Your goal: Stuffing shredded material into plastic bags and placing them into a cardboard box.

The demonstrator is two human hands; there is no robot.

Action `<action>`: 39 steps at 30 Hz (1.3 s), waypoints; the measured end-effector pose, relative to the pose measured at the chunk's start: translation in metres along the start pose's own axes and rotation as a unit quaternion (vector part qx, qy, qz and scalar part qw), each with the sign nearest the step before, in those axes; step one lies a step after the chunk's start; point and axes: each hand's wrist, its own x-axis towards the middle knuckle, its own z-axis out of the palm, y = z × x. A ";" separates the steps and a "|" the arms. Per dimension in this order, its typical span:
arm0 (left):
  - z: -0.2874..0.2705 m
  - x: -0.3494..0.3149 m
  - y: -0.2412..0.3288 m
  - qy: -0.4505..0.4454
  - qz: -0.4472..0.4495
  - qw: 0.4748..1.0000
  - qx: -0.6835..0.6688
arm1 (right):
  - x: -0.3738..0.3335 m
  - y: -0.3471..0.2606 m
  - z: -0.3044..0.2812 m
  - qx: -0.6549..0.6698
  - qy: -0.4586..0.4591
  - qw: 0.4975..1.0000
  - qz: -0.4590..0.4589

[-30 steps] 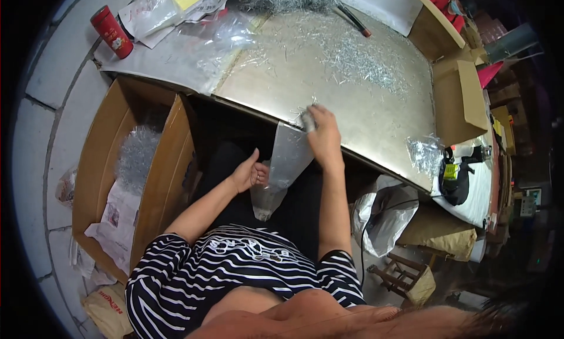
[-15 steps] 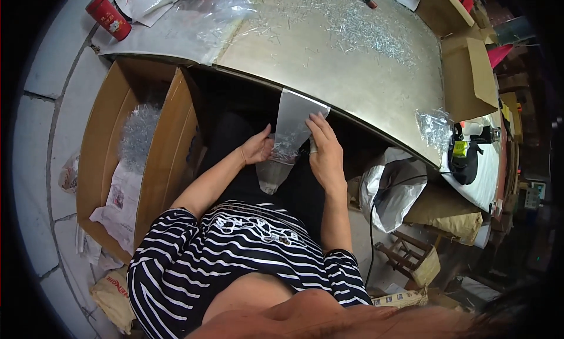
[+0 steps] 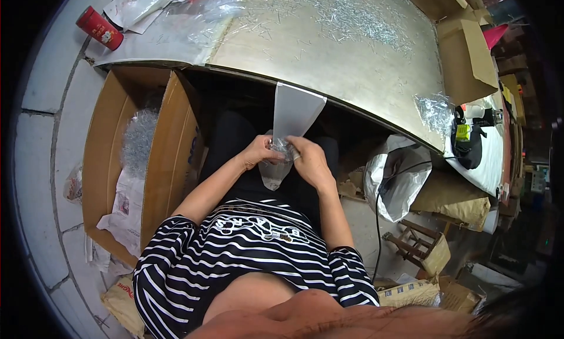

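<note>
A grey chute (image 3: 295,109) slopes down from the table's front edge and narrows toward my lap. At its lower end hangs a clear plastic bag (image 3: 272,177), with some shiny contents showing through. My left hand (image 3: 259,153) is closed round the left side of the bag's mouth. From the other side my right hand (image 3: 311,163) grips the bag near the chute's tip, its fingertips partly hidden by crumpled film. Both hands are just above my dark-clothed thighs.
Many short, thin, shiny pieces (image 3: 364,19) lie over the metal table (image 3: 264,51). A cardboard box (image 3: 166,157) with a clear bag and paper stands at my left. To the right are a white sack (image 3: 392,189) and a wooden stool (image 3: 411,245). A red can (image 3: 100,28) is far left.
My right hand has come down from the chute's right edge to the bag's mouth. My left hand, looser before, has closed on the bag.
</note>
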 end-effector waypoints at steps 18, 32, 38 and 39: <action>0.037 0.004 0.041 -0.032 0.032 0.999 -0.010 | 0.007 0.040 -0.001 0.023 0.040 0.998 0.053; -0.019 -0.029 0.080 0.098 0.124 0.987 0.034 | -0.003 0.182 -0.242 -0.347 0.427 0.820 0.156; -0.047 -0.011 0.166 0.316 0.380 0.798 0.344 | 0.042 0.150 -0.255 -0.355 0.510 0.764 0.175; -0.044 -0.010 0.190 0.355 0.371 0.740 0.435 | 0.069 0.132 -0.233 -0.325 0.475 0.816 0.054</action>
